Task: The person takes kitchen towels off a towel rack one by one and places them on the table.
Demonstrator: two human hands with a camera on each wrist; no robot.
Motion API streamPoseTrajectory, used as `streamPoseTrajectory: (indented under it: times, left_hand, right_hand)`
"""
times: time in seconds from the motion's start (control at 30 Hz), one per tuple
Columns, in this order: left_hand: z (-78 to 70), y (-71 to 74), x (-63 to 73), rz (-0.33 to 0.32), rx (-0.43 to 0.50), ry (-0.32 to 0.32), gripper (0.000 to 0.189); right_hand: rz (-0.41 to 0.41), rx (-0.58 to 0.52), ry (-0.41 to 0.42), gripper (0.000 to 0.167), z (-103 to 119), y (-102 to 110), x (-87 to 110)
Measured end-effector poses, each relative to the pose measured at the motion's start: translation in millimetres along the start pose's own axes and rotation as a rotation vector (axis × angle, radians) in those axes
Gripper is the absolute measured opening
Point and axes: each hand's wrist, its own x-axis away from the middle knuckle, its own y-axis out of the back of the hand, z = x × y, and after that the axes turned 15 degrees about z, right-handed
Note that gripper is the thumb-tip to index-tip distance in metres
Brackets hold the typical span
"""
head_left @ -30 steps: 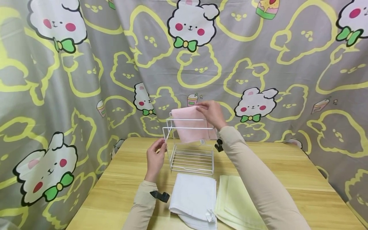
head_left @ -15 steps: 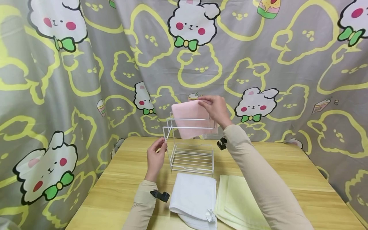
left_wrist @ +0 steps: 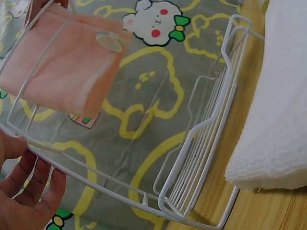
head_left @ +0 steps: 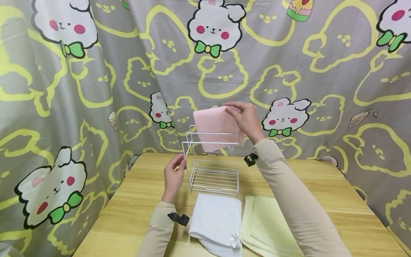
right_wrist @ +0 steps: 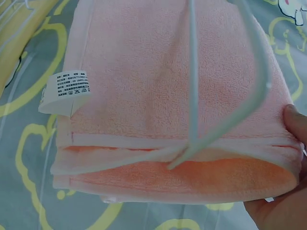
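Observation:
A folded pink towel hangs from my right hand, which pinches its top right corner. The towel is behind the upper front bars of a white wire rack and sticks up above them. In the right wrist view a white care label shows on its edge. My left hand grips the rack's left upright between thumb and fingers, plain in the left wrist view. In front of the rack lies a folded white towel, with folded yellow towels to its right, partly behind my right sleeve.
The rack's slatted base stands on the wooden table, close to the back edge. A grey curtain with rabbit prints hangs behind and to both sides. A black wrist mount sits on the right sleeve.
My right hand has risen and shifted slightly right, lifting the pink towel higher above the rack's bars. My left hand and the rack have stayed in place.

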Motion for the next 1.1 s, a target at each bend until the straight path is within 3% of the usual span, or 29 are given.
streamPoseTrajectory:
  times: [0.17,0.37,0.6,1.1]
  left_hand:
    - [-0.5,0.8,-0.2,0.002,0.003,0.003,0.024]
    - [-0.1,0.7,-0.5,0.001,0.008,-0.003,0.024]
    - [0.2,0.6,0.2,0.0,0.006,0.002,0.024]
    - [0.4,0.4,0.4,-0.007,0.005,-0.006,0.023]
  right_hand:
    - [-0.017,-0.083,0.022,0.026,7,5,0.2]
    - [-0.056,-0.067,0.095,0.025,19,12,0.5]
    - [-0.101,-0.019,0.113,0.027,33,19,4.4]
    - [-0.192,-0.077,0.193,0.021,65,39,18.8]
